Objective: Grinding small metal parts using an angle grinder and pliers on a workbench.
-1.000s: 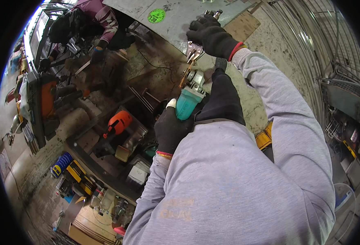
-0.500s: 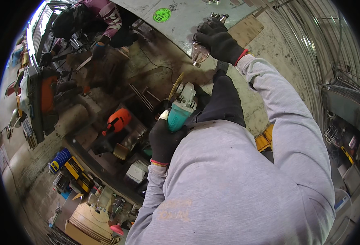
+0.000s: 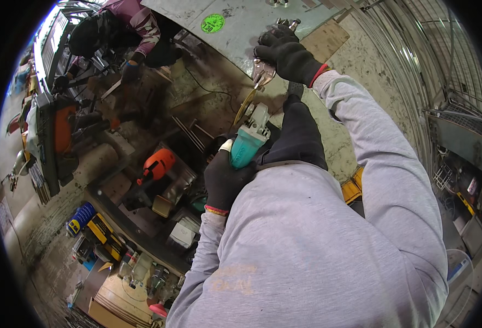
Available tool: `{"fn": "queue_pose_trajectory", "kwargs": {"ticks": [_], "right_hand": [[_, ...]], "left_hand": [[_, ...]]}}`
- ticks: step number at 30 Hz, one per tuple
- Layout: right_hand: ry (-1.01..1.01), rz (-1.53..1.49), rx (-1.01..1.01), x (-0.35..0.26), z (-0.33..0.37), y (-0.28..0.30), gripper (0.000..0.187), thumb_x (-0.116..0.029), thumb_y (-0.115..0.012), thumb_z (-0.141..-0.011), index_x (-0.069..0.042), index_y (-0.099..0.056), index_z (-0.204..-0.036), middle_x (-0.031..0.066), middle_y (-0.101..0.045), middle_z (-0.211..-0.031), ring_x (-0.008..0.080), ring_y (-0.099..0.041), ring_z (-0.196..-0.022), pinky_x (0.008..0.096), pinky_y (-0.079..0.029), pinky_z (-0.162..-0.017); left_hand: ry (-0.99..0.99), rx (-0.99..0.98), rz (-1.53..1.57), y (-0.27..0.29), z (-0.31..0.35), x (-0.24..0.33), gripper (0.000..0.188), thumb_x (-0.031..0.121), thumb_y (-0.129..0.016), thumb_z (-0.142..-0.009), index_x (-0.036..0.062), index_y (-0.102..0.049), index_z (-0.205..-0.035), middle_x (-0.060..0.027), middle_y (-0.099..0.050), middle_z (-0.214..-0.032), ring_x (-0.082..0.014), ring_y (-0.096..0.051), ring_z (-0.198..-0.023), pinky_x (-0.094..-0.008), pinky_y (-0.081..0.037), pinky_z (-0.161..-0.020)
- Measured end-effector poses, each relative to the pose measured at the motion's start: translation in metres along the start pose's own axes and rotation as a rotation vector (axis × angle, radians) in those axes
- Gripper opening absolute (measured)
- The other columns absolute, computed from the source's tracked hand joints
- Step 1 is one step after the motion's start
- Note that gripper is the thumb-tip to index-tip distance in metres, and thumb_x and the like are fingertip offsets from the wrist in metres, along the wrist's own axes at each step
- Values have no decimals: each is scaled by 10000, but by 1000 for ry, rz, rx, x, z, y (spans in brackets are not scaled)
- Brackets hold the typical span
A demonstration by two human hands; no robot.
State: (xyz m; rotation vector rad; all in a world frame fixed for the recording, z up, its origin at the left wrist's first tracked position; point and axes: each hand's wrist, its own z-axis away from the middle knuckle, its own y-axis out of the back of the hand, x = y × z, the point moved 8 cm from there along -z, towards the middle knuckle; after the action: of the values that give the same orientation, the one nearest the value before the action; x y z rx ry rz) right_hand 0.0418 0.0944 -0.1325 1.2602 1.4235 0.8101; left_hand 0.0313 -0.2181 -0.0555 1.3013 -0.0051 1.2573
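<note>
My left hand (image 3: 227,177), in a black glove, is closed around the teal body of an angle grinder (image 3: 245,145). Its yellowish disc (image 3: 244,107) stands on edge, with the upper rim close to the lower tip of a shiny metal fitting (image 3: 263,74); whether they touch I cannot tell. My gloved right hand (image 3: 289,54) grips that fitting at the corner of a grey metal tabletop (image 3: 235,38). The palm and fingers cover its middle, and a rounded end shows beyond the fingers.
Another person (image 3: 142,33) bends over work at the upper left. An orange tool (image 3: 158,164) lies among clutter left of the grinder. A blue can (image 3: 81,217) stands at lower left. Long metal bars (image 3: 404,71) line the right side. A brown board (image 3: 325,41) lies beside the tabletop.
The grinder in my left hand has moved up and right, bringing its disc closer to the metal fitting. The fitting has turned in my right hand, its lower tip now pointing down toward the disc.
</note>
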Motion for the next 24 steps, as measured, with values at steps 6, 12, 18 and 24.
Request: {"fn": "queue_pose_trajectory", "kwargs": {"ticks": [6,12,18,24], "right_hand": [[17,-33,21,-1,1,1,349,-201,-714,-1000,-214,-752,-1347,121,-734,-1456,360,-625,-1447,567,-315,-1340],[13,12,21,-1,0,2,350,-198,-717,-994,-208,-763,-1340,126,-736,-1446,368,-625,-1442,559,-331,-1334],[21,-9,41,-2,0,1,349,-197,-718,-986,-206,-767,-1331,129,-734,-1443,367,-627,-1437,561,-330,-1336],[16,11,41,-2,3,-2,362,-212,-746,-974,-205,-750,-1337,125,-733,-1402,374,-632,-1419,568,-355,-1320]], "left_hand": [[-21,46,-48,-6,-6,-4,595,356,-877,-842,131,-741,-1377,-171,-817,-1085,-408,-806,-984,-494,-638,-829],[6,12,-59,-8,-10,-5,623,310,-906,-831,81,-735,-1385,-180,-836,-1089,-371,-833,-1000,-444,-646,-870],[-27,35,-93,-8,-14,-4,607,320,-889,-847,78,-741,-1383,-187,-839,-1095,-374,-832,-1007,-446,-641,-867],[21,-5,-67,-7,-11,-3,603,308,-890,-845,58,-738,-1372,-193,-840,-1099,-373,-833,-1021,-444,-638,-881]]}}
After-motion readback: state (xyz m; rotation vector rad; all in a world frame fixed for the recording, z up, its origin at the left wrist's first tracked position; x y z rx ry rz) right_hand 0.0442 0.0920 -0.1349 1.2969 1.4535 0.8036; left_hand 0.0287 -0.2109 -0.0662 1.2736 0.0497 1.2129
